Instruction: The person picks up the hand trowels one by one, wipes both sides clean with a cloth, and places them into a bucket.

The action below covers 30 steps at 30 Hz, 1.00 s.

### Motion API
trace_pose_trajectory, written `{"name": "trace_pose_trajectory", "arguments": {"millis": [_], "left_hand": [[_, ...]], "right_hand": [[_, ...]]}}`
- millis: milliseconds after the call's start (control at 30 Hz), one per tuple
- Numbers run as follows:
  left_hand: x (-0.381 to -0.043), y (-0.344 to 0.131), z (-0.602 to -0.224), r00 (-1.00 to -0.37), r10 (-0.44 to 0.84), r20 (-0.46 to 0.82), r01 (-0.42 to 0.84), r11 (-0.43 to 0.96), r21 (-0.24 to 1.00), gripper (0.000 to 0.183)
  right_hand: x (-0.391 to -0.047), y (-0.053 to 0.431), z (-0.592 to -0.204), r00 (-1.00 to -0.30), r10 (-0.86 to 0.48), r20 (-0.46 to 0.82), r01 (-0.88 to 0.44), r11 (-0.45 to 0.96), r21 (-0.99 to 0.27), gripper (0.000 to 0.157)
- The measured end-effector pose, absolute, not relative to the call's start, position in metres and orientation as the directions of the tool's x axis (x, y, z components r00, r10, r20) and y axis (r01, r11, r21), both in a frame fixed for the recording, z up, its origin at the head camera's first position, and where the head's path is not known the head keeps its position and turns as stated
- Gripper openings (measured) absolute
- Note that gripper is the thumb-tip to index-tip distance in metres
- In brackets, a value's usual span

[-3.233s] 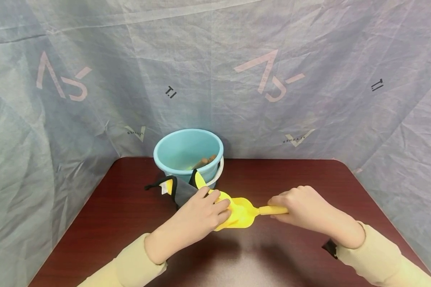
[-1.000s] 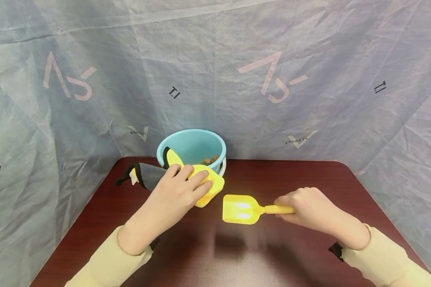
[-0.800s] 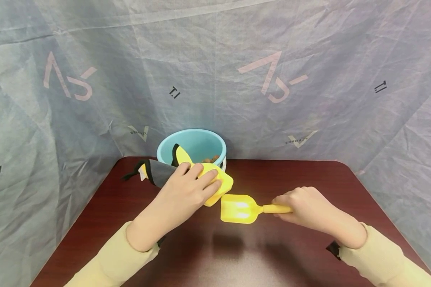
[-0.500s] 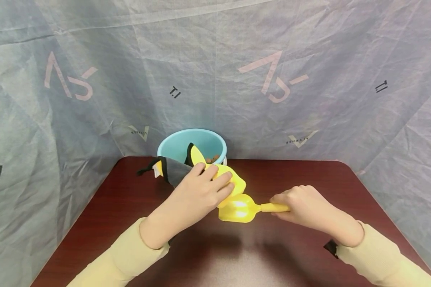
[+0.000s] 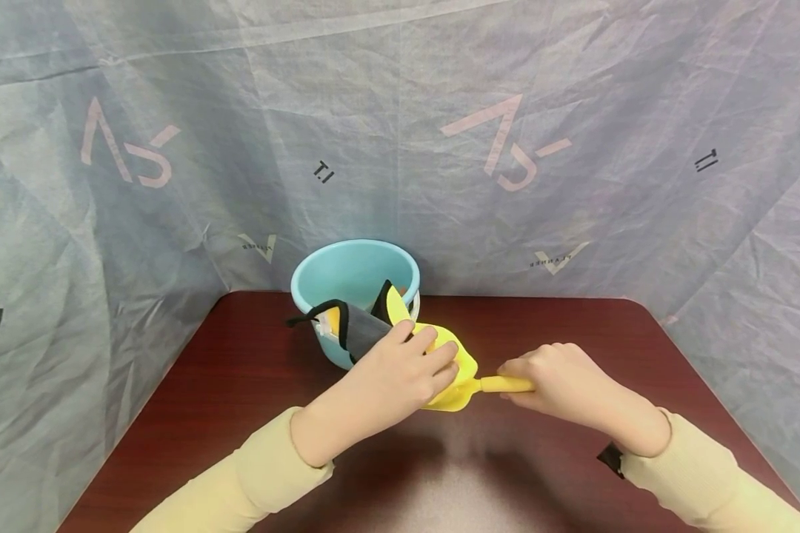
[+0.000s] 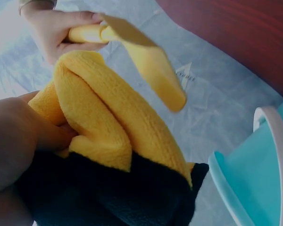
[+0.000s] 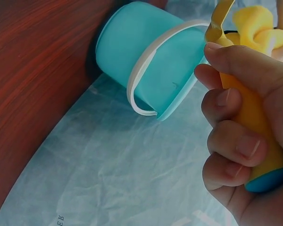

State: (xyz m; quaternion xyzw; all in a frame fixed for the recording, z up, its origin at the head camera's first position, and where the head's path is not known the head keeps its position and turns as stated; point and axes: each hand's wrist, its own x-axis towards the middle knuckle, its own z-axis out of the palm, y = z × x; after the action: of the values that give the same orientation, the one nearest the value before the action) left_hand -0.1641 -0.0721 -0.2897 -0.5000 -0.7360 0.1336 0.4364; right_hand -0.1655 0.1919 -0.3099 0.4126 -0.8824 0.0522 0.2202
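Observation:
In the head view my left hand (image 5: pixel 390 385) grips a yellow and dark grey cloth (image 5: pixel 368 334) with black edging. Its bunched yellow side lies over much of the blade of a small yellow shovel (image 5: pixel 503 384). My right hand (image 5: pixel 567 389) holds that shovel by its handle, blade toward the left hand. Fingers curl round the thick handle (image 7: pixel 250 122), which ends in a blue cap, in the right wrist view. From the left wrist, folds of the cloth (image 6: pixel 99 103) stand beside the blade (image 6: pixel 155 70); whether they touch is unclear.
A light blue bucket (image 5: pixel 307 281) with a white handle (image 7: pixel 139 77) stands behind the left hand, with brownish things partly visible inside. It sits on a dark red table (image 5: pixel 540 333). Grey printed fabric (image 5: pixel 400 133) hangs behind and at both sides.
Earlier the left hand drew the cloth left, off the blade. Since then it has come back right and slightly down, and the cloth covers the blade again. The right hand has barely moved.

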Motion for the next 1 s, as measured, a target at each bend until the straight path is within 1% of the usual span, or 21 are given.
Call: {"name": "trace_pose_trajectory", "arguments": {"millis": [233, 333, 500, 667, 733, 867, 1000], "left_hand": [[-0.164, -0.066, -0.3, -0.115, 0.867, 0.485, 0.633, 0.44, -0.636, 0.009], [-0.164, -0.064, -0.303, -0.127, 0.873, 0.471, 0.646, 0.433, -0.629, 0.009], [-0.162, -0.062, -0.308, -0.15, 0.886, 0.439, 0.657, 0.422, -0.625, 0.013], [-0.162, -0.061, -0.311, -0.149, 0.889, 0.434, 0.645, 0.42, -0.639, 0.012], [-0.161, -0.061, -0.312, -0.16, 0.89, 0.427, 0.648, 0.421, -0.635, 0.011], [-0.159, -0.062, -0.313, -0.21, 0.896, 0.391, 0.664, 0.424, -0.615, 0.013], [-0.157, -0.063, -0.315, -0.241, 0.9, 0.364, 0.662, 0.427, -0.616, 0.013]], "right_hand": [[-0.166, 0.192, -0.308, -0.577, -0.705, 0.412, -0.755, 0.653, 0.061, 0.022], [-0.165, 0.192, -0.307, -0.582, -0.706, 0.404, -0.751, 0.657, 0.065, 0.023], [-0.163, 0.192, -0.308, -0.565, -0.705, 0.43, -0.751, 0.654, 0.085, 0.026], [-0.162, 0.192, -0.309, -0.546, -0.702, 0.457, -0.754, 0.649, 0.096, 0.026], [-0.162, 0.193, -0.309, -0.538, -0.705, 0.462, -0.758, 0.645, 0.101, 0.026], [-0.161, 0.194, -0.309, -0.526, -0.715, 0.46, -0.766, 0.633, 0.109, 0.026], [-0.161, 0.196, -0.309, -0.519, -0.726, 0.45, -0.774, 0.623, 0.112, 0.025]]}}
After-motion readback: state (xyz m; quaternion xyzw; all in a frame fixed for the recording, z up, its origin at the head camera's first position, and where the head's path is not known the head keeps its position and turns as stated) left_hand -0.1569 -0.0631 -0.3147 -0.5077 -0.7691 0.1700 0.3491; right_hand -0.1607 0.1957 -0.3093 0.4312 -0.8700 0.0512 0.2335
